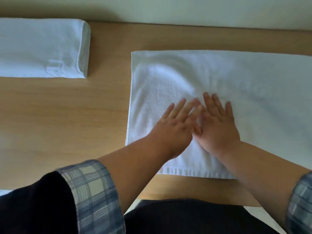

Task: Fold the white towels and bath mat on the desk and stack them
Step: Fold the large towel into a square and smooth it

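**Both hands flat on a spread white towel**

A white towel (228, 85) lies spread on the right part of the wooden tabletop (67, 115), its striped hem along the near edge. The left hand (173, 127) and right hand (217, 127) rest side by side on its near-left area, palms down, fingers straight and holding nothing, their inner edges touching. At the far left, well apart, sits a folded white towel (42, 48). Plaid sleeve cuffs (91, 193) show on both forearms.

Both hands flat, palms down, side by side.
The left hand (175, 127) points straight fingers toward 1 o'clock, the right hand (218, 127) toward 11 o'clock; their thumbs touch.
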The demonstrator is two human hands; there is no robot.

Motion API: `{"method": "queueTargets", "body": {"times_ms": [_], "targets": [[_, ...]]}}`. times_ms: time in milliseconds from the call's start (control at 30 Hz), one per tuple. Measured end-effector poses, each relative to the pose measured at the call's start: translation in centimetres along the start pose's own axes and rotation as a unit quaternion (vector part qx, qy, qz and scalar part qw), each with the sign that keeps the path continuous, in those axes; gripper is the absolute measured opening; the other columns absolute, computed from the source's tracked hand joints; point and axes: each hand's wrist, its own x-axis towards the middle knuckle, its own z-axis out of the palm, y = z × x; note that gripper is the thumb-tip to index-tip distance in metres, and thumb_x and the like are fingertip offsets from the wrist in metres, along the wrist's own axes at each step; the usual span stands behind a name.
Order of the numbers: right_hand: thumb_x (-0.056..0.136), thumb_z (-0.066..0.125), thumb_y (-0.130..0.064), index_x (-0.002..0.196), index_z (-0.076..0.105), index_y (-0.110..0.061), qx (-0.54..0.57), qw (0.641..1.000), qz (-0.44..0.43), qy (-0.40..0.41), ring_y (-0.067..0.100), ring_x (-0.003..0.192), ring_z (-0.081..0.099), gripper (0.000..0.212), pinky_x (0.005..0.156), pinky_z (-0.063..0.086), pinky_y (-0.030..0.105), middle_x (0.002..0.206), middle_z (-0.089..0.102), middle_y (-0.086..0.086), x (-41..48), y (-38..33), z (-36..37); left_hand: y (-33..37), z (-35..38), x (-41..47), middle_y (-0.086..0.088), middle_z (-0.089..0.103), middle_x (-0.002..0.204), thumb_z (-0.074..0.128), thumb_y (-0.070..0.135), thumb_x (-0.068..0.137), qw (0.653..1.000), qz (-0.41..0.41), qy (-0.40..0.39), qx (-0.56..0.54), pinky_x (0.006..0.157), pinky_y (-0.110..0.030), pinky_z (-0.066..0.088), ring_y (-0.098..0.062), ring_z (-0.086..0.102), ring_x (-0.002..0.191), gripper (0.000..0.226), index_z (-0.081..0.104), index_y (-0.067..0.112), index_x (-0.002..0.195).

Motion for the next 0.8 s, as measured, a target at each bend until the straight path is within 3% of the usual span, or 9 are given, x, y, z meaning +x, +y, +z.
{"method": "queueTargets", "body": {"times_ms": [67,167,333,367,433,500,533,667,800], "targets": [[0.097,0.025,-0.061,0.158,0.009,-0.034,-0.002,1.000,0.003,0.014,0.019,0.155,0.001,0.069,0.123,-0.005,0.048,0.168,0.009,0.001,0.1,0.2,0.4,-2.2,0.2,3.4,-0.005,-0.017,0.167,0.023,0.041,0.104,0.998,-0.053,-0.019,0.027,0.124,-0.043,-0.010,-0.023,-0.019,0.152,0.067,-0.008,0.019,0.160],[0.098,0.026,-0.058,0.160,0.002,-0.028,0.004,1.000,0.003,0.021,0.019,0.155,0.000,0.073,0.124,-0.004,0.048,0.168,0.007,0.001,0.2,0.3,0.6,-7.5,-1.3,6.8,-0.006,-0.020,0.167,0.020,0.050,0.097,0.984,-0.167,0.030,0.054,0.123,-0.043,-0.012,-0.023,-0.020,0.152,0.075,-0.010,0.021,0.160],[0.099,0.023,-0.058,0.160,-0.008,-0.021,0.011,1.000,-0.006,0.016,0.020,0.155,-0.004,0.078,0.124,0.002,0.053,0.168,0.002,0.002,-0.1,0.2,0.2,-11.0,-4.5,9.1,-0.016,-0.015,0.166,0.024,0.037,0.096,0.921,-0.381,0.041,0.064,0.124,-0.051,-0.006,-0.034,-0.012,0.153,0.076,-0.006,0.008,0.159],[0.099,0.024,-0.058,0.160,-0.007,-0.020,0.013,1.000,-0.005,0.015,0.020,0.155,-0.003,0.078,0.124,0.002,0.053,0.168,0.003,0.002,-0.2,0.1,0.1,-9.9,-4.7,9.1,-0.018,-0.014,0.166,0.028,0.031,0.094,0.920,-0.381,0.069,0.058,0.123,-0.051,-0.006,-0.035,-0.012,0.153,0.076,-0.004,0.007,0.159],[0.098,0.028,-0.055,0.160,-0.004,-0.018,0.025,1.000,-0.003,0.018,0.020,0.155,-0.001,0.079,0.124,0.003,0.053,0.168,0.007,0.003,-0.2,0.0,-0.1,-6.5,-4.1,9.0,-0.014,-0.011,0.167,0.032,0.025,0.091,0.966,-0.226,0.124,0.026,0.123,-0.047,-0.007,-0.031,-0.011,0.154,0.077,0.001,0.015,0.160],[0.097,0.034,-0.052,0.160,0.002,-0.014,0.041,0.999,-0.001,0.029,0.021,0.155,0.004,0.080,0.124,0.006,0.053,0.167,0.013,0.006,-0.1,-0.2,-0.2,-3.5,-2.6,8.6,-0.007,-0.004,0.169,0.030,0.033,0.097,0.997,-0.017,0.072,0.037,0.124,-0.045,-0.004,-0.025,-0.007,0.155,0.066,0.011,0.030,0.160],[0.096,0.036,-0.049,0.159,0.006,-0.012,0.047,0.998,-0.002,0.035,0.022,0.155,0.006,0.079,0.124,0.007,0.054,0.167,0.016,0.008,-0.1,-0.2,-0.2,-3.3,-2.1,8.6,-0.004,-0.005,0.169,0.026,0.043,0.101,0.998,0.008,0.036,0.057,0.124,-0.045,-0.004,-0.023,-0.009,0.155,0.061,0.012,0.035,0.159],[0.098,0.033,-0.049,0.159,0.009,-0.011,0.040,0.999,-0.010,0.034,0.023,0.155,0.007,0.076,0.123,0.008,0.054,0.167,0.015,0.009,-0.1,-0.1,0.0,-8.8,-2.9,10.0,-0.002,-0.011,0.169,0.013,0.062,0.097,0.980,-0.176,0.039,0.090,0.124,-0.046,-0.006,-0.022,-0.013,0.154,0.069,0.000,0.035,0.160],[0.100,0.026,-0.051,0.160,0.009,-0.013,0.041,0.999,-0.016,0.011,0.023,0.155,0.000,0.073,0.124,0.003,0.054,0.168,0.009,0.008,0.1,0.0,-0.1,-12.1,-5.2,10.6,-0.011,-0.008,0.168,0.015,0.051,0.100,0.937,-0.334,0.057,0.084,0.124,-0.050,-0.002,-0.028,-0.008,0.154,0.070,-0.001,0.020,0.161]]}}
